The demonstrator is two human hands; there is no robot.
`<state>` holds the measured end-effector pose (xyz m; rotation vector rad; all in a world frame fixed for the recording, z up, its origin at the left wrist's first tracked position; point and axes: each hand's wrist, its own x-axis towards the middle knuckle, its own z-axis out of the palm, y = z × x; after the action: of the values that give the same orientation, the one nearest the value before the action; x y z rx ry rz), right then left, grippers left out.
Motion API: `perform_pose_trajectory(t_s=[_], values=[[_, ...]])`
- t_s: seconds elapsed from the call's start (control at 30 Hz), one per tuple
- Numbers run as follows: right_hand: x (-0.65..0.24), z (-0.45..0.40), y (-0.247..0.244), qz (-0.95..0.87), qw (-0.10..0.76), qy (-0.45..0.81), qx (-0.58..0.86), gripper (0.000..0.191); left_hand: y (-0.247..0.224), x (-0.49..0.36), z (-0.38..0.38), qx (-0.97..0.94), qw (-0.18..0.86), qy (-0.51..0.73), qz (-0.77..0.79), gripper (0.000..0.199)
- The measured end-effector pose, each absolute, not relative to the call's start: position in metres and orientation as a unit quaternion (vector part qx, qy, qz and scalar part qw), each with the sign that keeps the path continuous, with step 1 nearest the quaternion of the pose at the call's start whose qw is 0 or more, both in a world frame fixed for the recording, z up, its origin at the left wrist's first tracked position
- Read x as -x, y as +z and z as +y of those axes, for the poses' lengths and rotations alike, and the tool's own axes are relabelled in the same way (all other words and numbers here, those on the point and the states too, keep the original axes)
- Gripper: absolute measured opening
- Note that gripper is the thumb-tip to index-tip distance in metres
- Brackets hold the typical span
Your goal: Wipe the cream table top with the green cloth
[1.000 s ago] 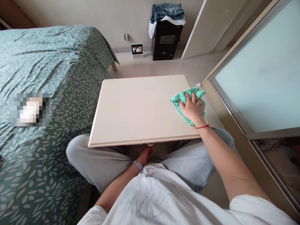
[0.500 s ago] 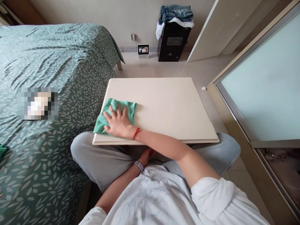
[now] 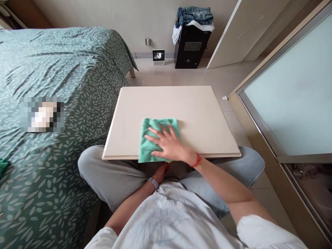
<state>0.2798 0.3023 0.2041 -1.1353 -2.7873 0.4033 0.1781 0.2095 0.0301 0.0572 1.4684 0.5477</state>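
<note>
A green cloth [image 3: 145, 148] lies spread over the front middle part of a cream tabletop [image 3: 197, 117], its near edge hanging slightly past the table's front edge. My right hand [image 3: 168, 141], with a red string bracelet [image 3: 197, 159] at the wrist, presses flat on this cloth with its fingers spread. Below the front edge, between my crossed legs, is my left hand [image 3: 163, 172], wearing a watch with a pale band [image 3: 153, 183]. Its fingers are shaded and partly hidden, so their grip does not show.
On the left is a bed with a green leaf-patterned cover [image 3: 85, 86]. Against the wall stand a small screen [image 3: 158, 57] and a black cabinet [image 3: 192, 48] topped with folded jeans [image 3: 194, 15]. A frosted-glass panel [image 3: 295, 93] is on the right.
My right hand has slid the green cloth to the right and slightly towards me, from the tabletop's left side to its front middle. My left hand has stayed in place.
</note>
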Motion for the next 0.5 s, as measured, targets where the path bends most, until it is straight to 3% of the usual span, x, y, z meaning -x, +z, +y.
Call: perform_pose_trajectory(t_s=[0.07, 0.27, 0.37, 0.5], values=[[-0.338, 0.298, 0.202, -0.873, 0.037, 0.119, 0.472, 0.076, 0.030, -0.178, 0.209, -0.025, 0.707, 0.242, 0.664, 0.040], [-0.470, 0.275, 0.187, -0.681, 0.071, 0.025, 0.729, 0.071, 0.030, -0.178, 0.207, -0.031, 0.710, 0.235, 0.664, 0.029], [-0.475, 0.268, 0.183, -0.565, 0.113, 0.011, 0.817, 0.075, 0.030, -0.178, 0.207, -0.034, 0.710, 0.231, 0.664, 0.029], [-0.419, 0.262, 0.188, -0.529, 0.085, 0.009, 0.844, 0.078, 0.028, -0.177, 0.207, -0.036, 0.710, 0.233, 0.664, 0.030]])
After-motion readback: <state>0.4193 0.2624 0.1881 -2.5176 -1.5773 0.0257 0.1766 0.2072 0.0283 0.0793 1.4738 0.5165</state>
